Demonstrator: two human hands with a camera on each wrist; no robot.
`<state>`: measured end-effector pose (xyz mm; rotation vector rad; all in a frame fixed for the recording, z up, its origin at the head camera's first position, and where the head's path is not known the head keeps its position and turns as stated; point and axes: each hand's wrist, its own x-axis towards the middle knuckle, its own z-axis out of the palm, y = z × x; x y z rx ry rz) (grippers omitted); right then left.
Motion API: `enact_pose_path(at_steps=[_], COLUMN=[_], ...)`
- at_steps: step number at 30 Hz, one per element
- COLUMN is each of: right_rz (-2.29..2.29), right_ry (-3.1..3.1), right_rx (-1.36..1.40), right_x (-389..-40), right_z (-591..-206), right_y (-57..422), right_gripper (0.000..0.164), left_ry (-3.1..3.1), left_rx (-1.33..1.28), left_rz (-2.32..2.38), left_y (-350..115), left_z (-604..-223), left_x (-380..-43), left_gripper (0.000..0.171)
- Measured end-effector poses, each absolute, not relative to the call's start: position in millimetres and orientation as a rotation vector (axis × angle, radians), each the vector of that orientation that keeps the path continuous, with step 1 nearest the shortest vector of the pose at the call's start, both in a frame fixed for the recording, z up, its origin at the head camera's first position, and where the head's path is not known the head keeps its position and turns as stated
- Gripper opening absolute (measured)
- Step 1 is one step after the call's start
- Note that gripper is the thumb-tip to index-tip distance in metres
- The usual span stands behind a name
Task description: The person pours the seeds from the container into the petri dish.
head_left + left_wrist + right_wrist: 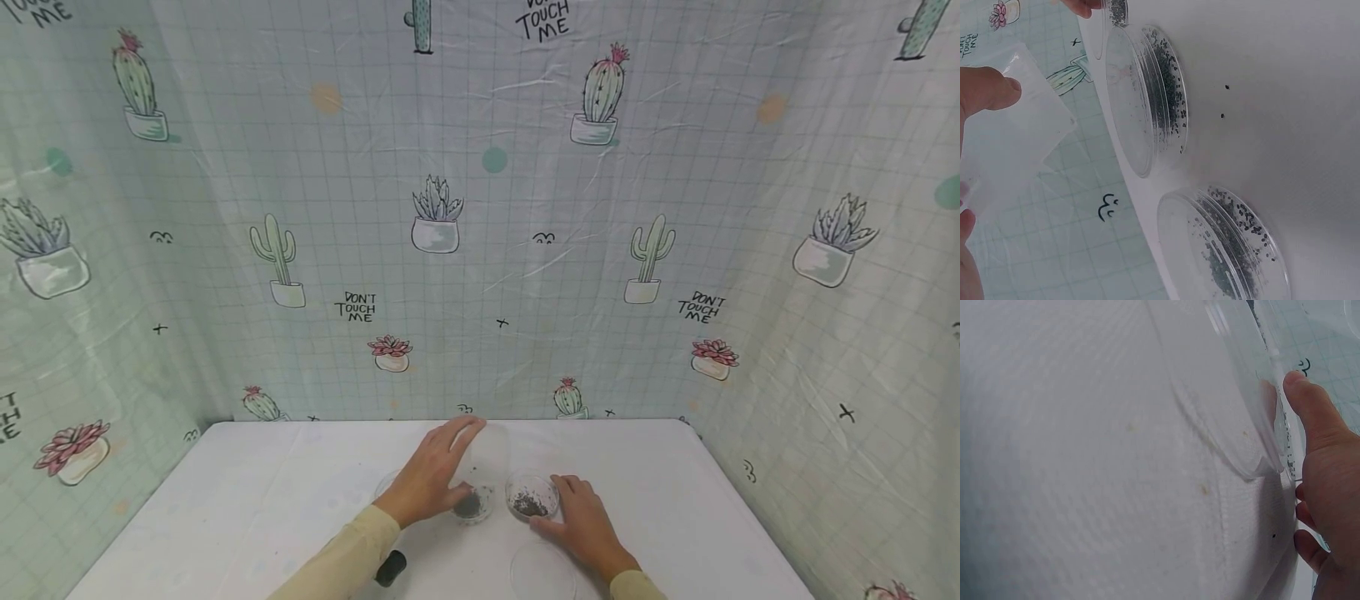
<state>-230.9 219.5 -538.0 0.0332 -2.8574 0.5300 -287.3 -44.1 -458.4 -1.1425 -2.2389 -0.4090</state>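
Observation:
A clear plastic bag (1022, 137) hangs from my left hand (429, 483), its thumb lying across the plastic. Under that hand, a clear petri dish (480, 504) with dark granules stands on the table, partly covered by the thumb. My right hand (588, 525) holds another petri dish (532, 497) at its right side, thumb at the near rim and fingers at the far rim. Dark granules lie heaped inside it. A third dish (1229, 244) with dark granules shows in the left wrist view; in the head view the left hand mostly hides it.
A clear round lid (543, 573) lies close before the right hand. Near the left sleeve is a black-capped object (391, 568), partly hidden. A few loose granules (1225, 101) dot the white table (675, 517). A cactus-print curtain (480, 275) surrounds the table's back and sides.

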Motion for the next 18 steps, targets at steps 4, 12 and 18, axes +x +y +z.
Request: enact_pose_path(at_steps=[4,12,18], right_rz=[0.531,0.526,0.52], right_ry=[-2.855,-2.858,-2.85], right_rx=[0.031,0.031,0.039], right_x=[-231,-231,-230], right_z=[-538,-538,-537], right_y=[219,219,219], right_gripper=[0.086,0.085,0.086], left_ry=[-2.219,-2.236,-2.261], left_rx=[-1.13,-1.081,-1.041], left_rz=[-0.424,-0.461,-0.478], left_y=[-47,-53,-59], left_z=[-460,-464,-465], left_x=[-287,-286,-283], left_gripper=[0.103,0.105,0.104])
